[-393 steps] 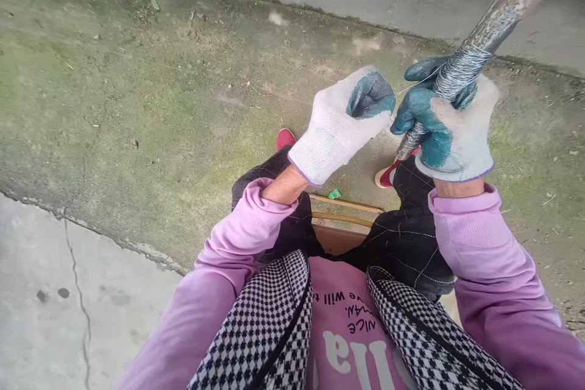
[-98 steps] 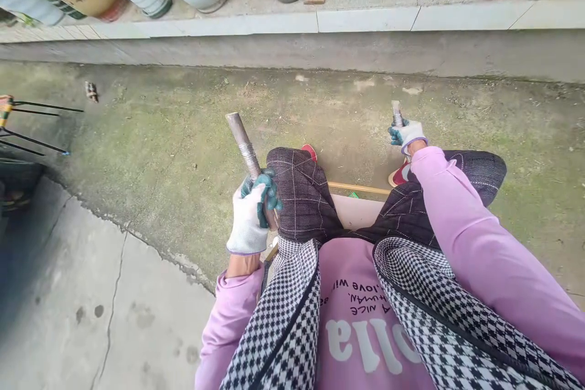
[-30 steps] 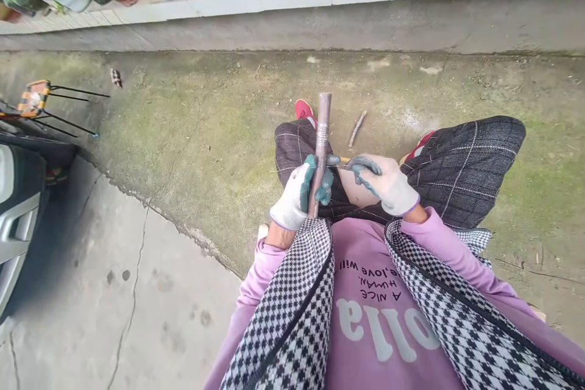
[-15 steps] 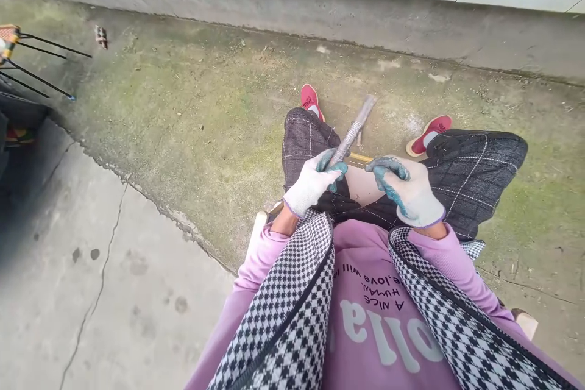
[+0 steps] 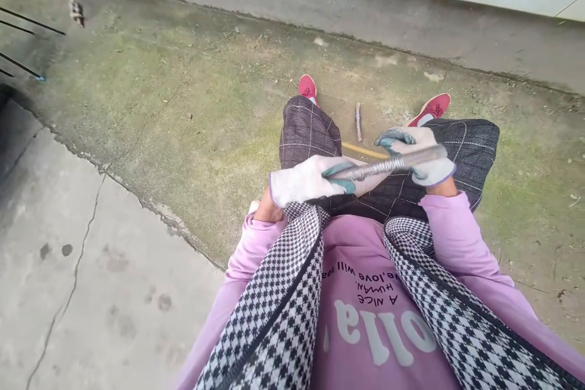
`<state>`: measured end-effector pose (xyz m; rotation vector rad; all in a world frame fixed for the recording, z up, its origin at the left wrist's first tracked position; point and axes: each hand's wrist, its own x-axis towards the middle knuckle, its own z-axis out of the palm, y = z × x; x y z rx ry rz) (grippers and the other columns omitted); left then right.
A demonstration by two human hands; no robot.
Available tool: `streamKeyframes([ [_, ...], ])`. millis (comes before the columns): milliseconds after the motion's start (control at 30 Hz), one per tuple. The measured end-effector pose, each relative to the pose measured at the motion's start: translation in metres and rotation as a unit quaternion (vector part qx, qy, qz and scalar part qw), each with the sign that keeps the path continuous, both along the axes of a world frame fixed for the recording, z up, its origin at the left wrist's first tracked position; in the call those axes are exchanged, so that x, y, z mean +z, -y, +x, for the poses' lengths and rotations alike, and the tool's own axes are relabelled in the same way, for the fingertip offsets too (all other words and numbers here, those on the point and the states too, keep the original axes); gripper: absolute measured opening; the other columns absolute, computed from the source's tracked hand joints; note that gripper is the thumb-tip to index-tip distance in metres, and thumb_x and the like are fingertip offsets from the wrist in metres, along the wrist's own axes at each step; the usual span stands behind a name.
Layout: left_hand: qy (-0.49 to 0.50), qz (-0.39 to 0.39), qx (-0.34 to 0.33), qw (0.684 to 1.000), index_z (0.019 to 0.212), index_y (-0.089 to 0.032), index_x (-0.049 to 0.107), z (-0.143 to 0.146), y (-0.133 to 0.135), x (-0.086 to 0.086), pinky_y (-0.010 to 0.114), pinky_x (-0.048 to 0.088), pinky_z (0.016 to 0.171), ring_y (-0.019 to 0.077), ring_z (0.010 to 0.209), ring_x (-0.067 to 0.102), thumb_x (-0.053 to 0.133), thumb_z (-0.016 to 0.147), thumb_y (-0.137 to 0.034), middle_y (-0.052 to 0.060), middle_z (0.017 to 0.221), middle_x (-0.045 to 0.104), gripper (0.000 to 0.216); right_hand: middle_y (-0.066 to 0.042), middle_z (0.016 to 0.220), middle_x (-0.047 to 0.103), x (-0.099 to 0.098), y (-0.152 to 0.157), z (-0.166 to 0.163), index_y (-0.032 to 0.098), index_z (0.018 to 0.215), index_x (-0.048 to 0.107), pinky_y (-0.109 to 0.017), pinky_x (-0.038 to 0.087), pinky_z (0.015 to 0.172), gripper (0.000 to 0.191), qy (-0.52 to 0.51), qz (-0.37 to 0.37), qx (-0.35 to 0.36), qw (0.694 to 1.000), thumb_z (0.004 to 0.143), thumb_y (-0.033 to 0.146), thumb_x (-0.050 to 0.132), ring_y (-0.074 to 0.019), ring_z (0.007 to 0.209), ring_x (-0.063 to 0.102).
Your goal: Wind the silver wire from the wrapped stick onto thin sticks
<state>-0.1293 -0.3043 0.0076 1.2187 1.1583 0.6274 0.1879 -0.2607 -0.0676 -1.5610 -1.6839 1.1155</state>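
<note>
My left hand (image 5: 315, 180), in a white work glove with teal-coated fingers, is closed on one end of a grey stick wound with silvery wire (image 5: 388, 166). The stick points to the right, slightly blurred, and passes in front of my right hand (image 5: 423, 161). That hand wears a matching glove; its fingers are curled together, and what they hold, if anything, cannot be made out. Below the stick, a pale flat piece (image 5: 370, 186) shows between my legs. Just beyond it, a thin yellow rod (image 5: 363, 150) runs crosswise.
A shorter wire-wound stick (image 5: 358, 122) lies on the mossy ground between my red shoes (image 5: 308, 86). A low concrete ledge (image 5: 315, 3) with white tiles runs across the front. Thin black legs (image 5: 27, 67) of a stool-like thing stand at far left.
My left hand has swung the wire-wound stick from pointing away to pointing right, across my right hand. The shorter stick on the ground is now uncovered. The view has shifted slightly.
</note>
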Motion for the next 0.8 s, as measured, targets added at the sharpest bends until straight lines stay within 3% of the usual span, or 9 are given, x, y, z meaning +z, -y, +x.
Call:
streamKeyframes([
  [33, -0.002, 0.0, -0.029, 1.0, 0.095, -0.021, 0.09, 0.002, -0.007, 0.002, 0.028, 0.054, 0.069, 0.0184, 0.07, 0.068, 0.11, 0.076, -0.015, -0.002, 0.075, 0.073, 0.028, -0.01, 0.098, 0.091, -0.006, 0.001, -0.005, 0.028, 0.1, 0.092, -0.045, 0.076, 0.089, 0.02, -0.008, -0.012, 0.007, 1.0, 0.099, 0.047, 0.086, -0.0344, 0.098, 0.089],
  [67, -0.003, 0.008, -0.012, 1.0, 0.097, -0.02, 0.088, 0.005, -0.015, 0.002, 0.027, 0.053, 0.069, 0.0165, 0.069, 0.064, 0.106, 0.082, -0.014, -0.003, 0.075, 0.07, 0.024, -0.009, 0.095, 0.09, -0.009, 0.003, -0.01, 0.027, 0.1, 0.092, -0.042, 0.074, 0.083, 0.022, -0.017, -0.022, 0.018, 0.999, 0.099, 0.048, 0.086, -0.0322, 0.093, 0.088],
  [167, 0.032, 0.022, 0.137, 0.99, 0.114, -0.018, 0.088, 0.021, -0.041, -0.003, 0.027, 0.055, 0.071, 0.0171, 0.073, 0.065, 0.098, 0.085, -0.007, -0.004, 0.076, 0.066, 0.032, -0.006, 0.096, 0.091, -0.003, 0.005, -0.022, 0.027, 0.104, 0.095, -0.037, 0.069, 0.078, 0.025, -0.034, -0.027, 0.064, 0.997, 0.102, 0.049, 0.084, -0.0273, 0.086, 0.084],
  [267, 0.101, -0.018, 0.186, 0.977, 0.139, -0.018, 0.089, 0.038, -0.06, -0.011, 0.025, 0.053, 0.065, 0.0158, 0.07, 0.066, 0.096, 0.086, -0.012, -0.004, 0.081, 0.069, 0.053, -0.006, 0.102, 0.094, 0.012, -0.004, -0.024, 0.028, 0.105, 0.096, -0.038, 0.07, 0.084, 0.022, -0.019, -0.002, 0.091, 0.996, 0.105, 0.048, 0.087, -0.0273, 0.089, 0.085],
  [400, 0.164, -0.063, 0.16, 0.971, 0.16, -0.019, 0.084, 0.045, -0.074, -0.016, 0.021, 0.046, 0.055, 0.011, 0.059, 0.055, 0.093, 0.087, -0.018, -0.009, 0.075, 0.063, 0.073, -0.006, 0.101, 0.094, 0.018, -0.024, -0.017, 0.029, 0.109, 0.098, -0.041, 0.072, 0.095, 0.017, 0.035, 0.03, 0.105, 0.993, 0.107, 0.043, 0.091, -0.0309, 0.099, 0.089],
  [533, 0.143, -0.069, 0.134, 0.978, 0.154, -0.015, 0.087, 0.04, -0.085, -0.025, 0.021, 0.049, 0.057, 0.0096, 0.056, 0.053, 0.089, 0.087, -0.015, -0.009, 0.075, 0.064, 0.067, -0.007, 0.113, 0.097, 0.022, -0.037, 0.0, 0.029, 0.112, 0.099, -0.048, 0.074, 0.11, 0.014, 0.086, 0.04, 0.112, 0.989, 0.105, 0.03, 0.086, -0.0353, 0.114, 0.092],
  [667, 0.003, 0.032, 0.107, 0.994, 0.143, -0.015, 0.091, 0.041, -0.1, -0.039, 0.028, 0.067, 0.083, 0.0174, 0.081, 0.076, 0.091, 0.085, -0.011, 0.0, 0.094, 0.084, 0.058, -0.015, 0.133, 0.097, 0.043, -0.032, 0.018, 0.026, 0.124, 0.097, -0.059, 0.071, 0.123, 0.027, 0.131, 0.125, 0.016, 0.983, 0.108, 0.024, 0.075, -0.0388, 0.126, 0.091],
  [733, -0.105, 0.102, 0.047, 0.988, 0.145, -0.015, 0.093, 0.047, -0.107, -0.043, 0.035, 0.07, 0.104, 0.0252, 0.104, 0.086, 0.091, 0.088, -0.01, 0.007, 0.112, 0.093, 0.058, -0.017, 0.141, 0.095, 0.051, -0.031, 0.02, 0.025, 0.135, 0.095, -0.063, 0.069, 0.125, 0.034, 0.159, 0.187, -0.024, 0.969, 0.112, 0.024, 0.069, -0.0409, 0.132, 0.089],
  [800, -0.208, 0.144, -0.044, 0.966, 0.153, -0.018, 0.093, 0.056, -0.112, -0.043, 0.041, 0.068, 0.118, 0.0313, 0.119, 0.088, 0.09, 0.093, -0.011, 0.011, 0.126, 0.095, 0.06, -0.018, 0.15, 0.092, 0.05, -0.035, 0.017, 0.026, 0.143, 0.093, -0.067, 0.067, 0.128, 0.037, 0.216, 0.216, 0.011, 0.952, 0.114, 0.026, 0.069, -0.0454, 0.141, 0.086],
])
